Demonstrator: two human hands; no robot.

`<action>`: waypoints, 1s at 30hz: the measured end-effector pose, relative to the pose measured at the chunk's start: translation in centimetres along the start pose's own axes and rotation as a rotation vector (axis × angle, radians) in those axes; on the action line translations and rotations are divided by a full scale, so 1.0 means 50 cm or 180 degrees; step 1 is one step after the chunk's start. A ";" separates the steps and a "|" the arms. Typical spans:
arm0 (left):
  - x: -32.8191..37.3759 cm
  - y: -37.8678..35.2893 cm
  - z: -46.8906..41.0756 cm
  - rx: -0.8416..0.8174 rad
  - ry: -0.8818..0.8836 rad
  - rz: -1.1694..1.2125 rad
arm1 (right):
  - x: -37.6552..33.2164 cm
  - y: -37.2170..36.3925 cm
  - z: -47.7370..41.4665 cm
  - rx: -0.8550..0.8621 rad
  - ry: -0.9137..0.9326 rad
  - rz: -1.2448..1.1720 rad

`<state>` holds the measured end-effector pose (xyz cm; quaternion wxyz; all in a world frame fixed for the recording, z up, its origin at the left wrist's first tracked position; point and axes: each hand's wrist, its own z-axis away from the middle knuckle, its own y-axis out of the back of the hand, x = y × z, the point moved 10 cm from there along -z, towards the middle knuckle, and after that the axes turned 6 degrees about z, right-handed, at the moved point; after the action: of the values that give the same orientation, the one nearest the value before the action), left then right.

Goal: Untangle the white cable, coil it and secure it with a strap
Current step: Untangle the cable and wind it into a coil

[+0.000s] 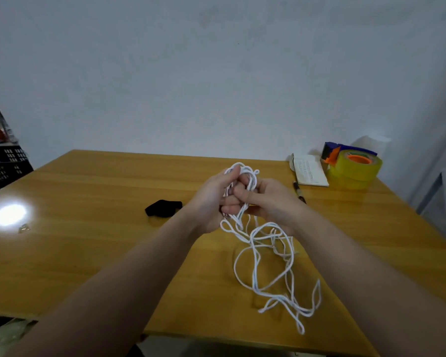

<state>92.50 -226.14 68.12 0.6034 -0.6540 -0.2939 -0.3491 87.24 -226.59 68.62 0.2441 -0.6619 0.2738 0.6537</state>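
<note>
Left hand (211, 199) and right hand (265, 202) each grip the tangled white cable (255, 256), fingers curled closed.

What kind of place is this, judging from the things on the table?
Probably a plain workroom or storeroom desk: a yellow wooden table against a bare white wall, with a large roll of clear packing tape, an open notebook and black plastic crates at the left.

The white cable (255, 256) is thin and badly tangled — its upper loops are bunched up and lifted off the table, the rest trailing in loose loops. The black strap (163, 208) lies crumpled off to the left, well apart.
</note>
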 end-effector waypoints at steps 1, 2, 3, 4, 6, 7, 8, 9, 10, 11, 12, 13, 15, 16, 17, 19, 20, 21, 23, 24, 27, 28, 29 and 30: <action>0.004 0.002 0.000 0.0016 -0.0090 -0.0060 | -0.003 0.006 0.002 0.0143 0.0099 0.0023; 0.013 0.006 0.000 0.0070 -0.0230 -0.0196 | -0.008 0.013 0.003 0.0312 0.0196 0.0177; 0.025 0.013 0.002 0.0174 -0.0417 -0.0456 | -0.013 0.024 0.003 0.0504 0.0288 0.0338; 0.040 0.020 0.006 0.0318 -0.0619 -0.0814 | -0.019 0.037 0.006 0.0707 0.0335 0.0465; 0.070 0.033 0.014 0.0598 -0.0922 -0.1412 | -0.019 0.056 0.011 0.0954 0.0292 0.0397; 0.078 0.042 0.015 0.0696 -0.0950 -0.1514 | -0.016 0.052 0.011 0.0910 0.0271 0.0114; 0.082 0.050 0.015 0.0741 -0.0916 -0.1513 | -0.012 0.042 0.012 0.0829 0.0243 -0.0277; 0.082 0.055 0.014 0.0733 -0.0846 -0.1470 | -0.006 0.030 0.012 0.0761 0.0210 -0.0682; 0.078 0.057 0.011 0.0697 -0.0764 -0.1426 | -0.001 0.018 0.012 0.0707 0.0175 -0.0972; 0.073 0.055 0.007 0.0658 -0.0696 -0.1391 | 0.002 0.006 0.013 0.0668 0.0164 -0.1140; 0.067 0.050 0.005 0.0620 -0.0650 -0.1327 | 0.003 -0.003 0.015 0.0676 0.0181 -0.1138; 0.063 0.044 0.002 0.0610 -0.0623 -0.1237 | 0.000 -0.005 0.015 0.0743 0.0217 -0.1041; 0.050 0.028 -0.001 0.0573 -0.0521 -0.0891 | -0.011 0.019 0.018 0.1048 0.0236 -0.0705; 0.040 0.014 -0.002 0.0493 -0.0427 -0.0683 | -0.012 0.042 0.019 0.1260 0.0170 -0.0552; 0.029 0.001 0.000 0.0417 -0.0311 -0.0517 | -0.011 0.063 0.021 0.1456 0.0081 -0.0407; 0.012 -0.016 0.002 0.0421 -0.0069 -0.0429 | -0.006 0.091 0.018 0.1715 -0.0111 -0.0144; 0.006 -0.016 0.004 0.0511 0.0052 -0.0488 | 0.000 0.094 0.016 0.1787 -0.0251 -0.0074; 0.002 -0.015 0.005 0.0595 0.0152 -0.0647 | 0.005 0.094 0.014 0.1852 -0.0387 -0.0033; -0.001 -0.019 0.006 0.0634 0.0249 -0.1149 | 0.010 0.098 0.012 0.2002 -0.0582 0.0047; -0.003 -0.025 0.007 0.0611 0.0243 -0.1359 | 0.013 0.103 0.009 0.2059 -0.0645 0.0071; -0.014 -0.051 0.009 0.0441 0.0100 -0.1582 | 0.024 0.107 -0.002 0.2012 -0.0688 -0.0289; -0.019 -0.057 0.010 0.0370 0.0060 -0.1664 | 0.028 0.106 -0.005 0.1947 -0.0695 -0.0430; -0.025 -0.061 0.011 0.0274 0.0059 -0.1727 | 0.033 0.105 -0.007 0.1878 -0.0730 -0.0469; -0.031 -0.064 0.012 0.0137 0.0079 -0.1715 | 0.036 0.106 -0.010 0.1814 -0.0765 -0.0410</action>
<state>89.06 -225.17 68.70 0.5060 -0.5349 -0.4574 -0.4987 83.98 -230.89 67.01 0.4912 -0.5008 0.3728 0.6074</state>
